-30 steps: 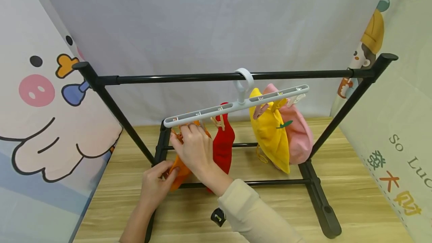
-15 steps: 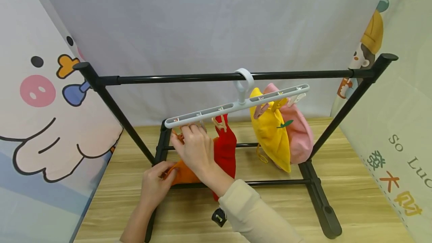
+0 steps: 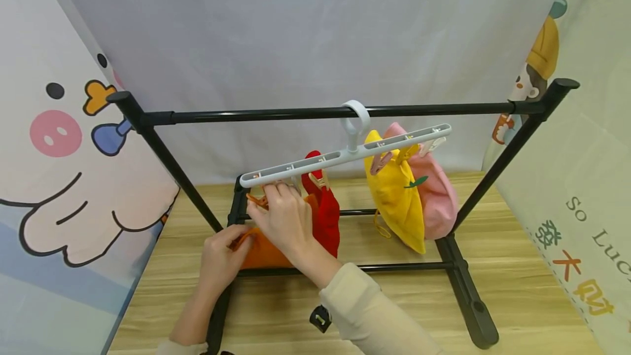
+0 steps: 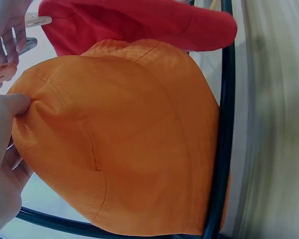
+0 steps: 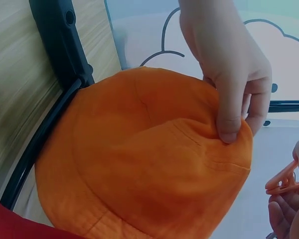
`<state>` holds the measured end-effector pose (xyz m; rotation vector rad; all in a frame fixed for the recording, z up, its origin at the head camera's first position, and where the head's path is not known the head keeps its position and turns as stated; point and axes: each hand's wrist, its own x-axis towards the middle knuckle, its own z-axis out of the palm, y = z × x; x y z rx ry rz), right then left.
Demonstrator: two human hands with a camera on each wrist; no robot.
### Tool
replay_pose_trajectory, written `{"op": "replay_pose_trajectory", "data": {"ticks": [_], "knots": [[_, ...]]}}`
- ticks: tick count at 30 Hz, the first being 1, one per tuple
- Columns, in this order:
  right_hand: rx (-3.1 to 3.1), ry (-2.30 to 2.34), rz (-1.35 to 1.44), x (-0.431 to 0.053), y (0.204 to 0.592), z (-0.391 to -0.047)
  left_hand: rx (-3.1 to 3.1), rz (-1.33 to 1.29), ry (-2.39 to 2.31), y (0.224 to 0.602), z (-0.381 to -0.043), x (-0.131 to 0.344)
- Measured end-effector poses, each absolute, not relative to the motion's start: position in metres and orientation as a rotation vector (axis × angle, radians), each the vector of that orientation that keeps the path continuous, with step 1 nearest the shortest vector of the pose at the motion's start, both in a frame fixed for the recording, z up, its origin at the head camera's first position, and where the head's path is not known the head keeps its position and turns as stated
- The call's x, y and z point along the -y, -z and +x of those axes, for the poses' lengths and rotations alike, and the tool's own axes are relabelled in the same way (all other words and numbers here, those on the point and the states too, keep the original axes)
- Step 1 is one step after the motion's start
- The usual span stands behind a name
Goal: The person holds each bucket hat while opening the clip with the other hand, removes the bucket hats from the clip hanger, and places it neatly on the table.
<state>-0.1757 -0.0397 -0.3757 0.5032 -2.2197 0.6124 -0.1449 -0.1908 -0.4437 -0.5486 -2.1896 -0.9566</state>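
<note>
Four hats: orange hat (image 3: 263, 248) low by the rack (image 3: 320, 112), pinched by left hand (image 3: 219, 259); red (image 3: 325, 212), yellow (image 3: 396, 201), pink (image 3: 436, 193) clipped on one hanger (image 3: 345, 155). Right hand (image 3: 283, 221) squeezed an orange clip (image 3: 257, 200).

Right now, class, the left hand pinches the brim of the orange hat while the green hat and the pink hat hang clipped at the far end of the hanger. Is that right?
Not quite. The hat clipped beside the pink hat is yellow, not green, as the head view shows. The rest stands: the left hand pinches the orange hat by its brim, and both hats hang from the hanger.
</note>
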Motion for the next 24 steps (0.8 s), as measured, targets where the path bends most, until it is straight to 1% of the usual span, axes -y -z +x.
{"op": "replay_pose_trajectory", "data": {"ticks": [8, 18, 24], "knots": [[2.231, -0.586, 0.525, 0.039, 0.375, -0.176, 2.196, -0.548, 0.882, 0.433, -0.153, 0.197], [2.205, -0.585, 0.538, 0.039, 0.378, -0.178, 2.185, -0.477, 0.856, 0.411, -0.160, 0.202], [2.199, -0.578, 0.532, 0.039, 0.379, -0.179, 2.164, -0.493, 0.840, 0.401, -0.167, 0.209]]}}
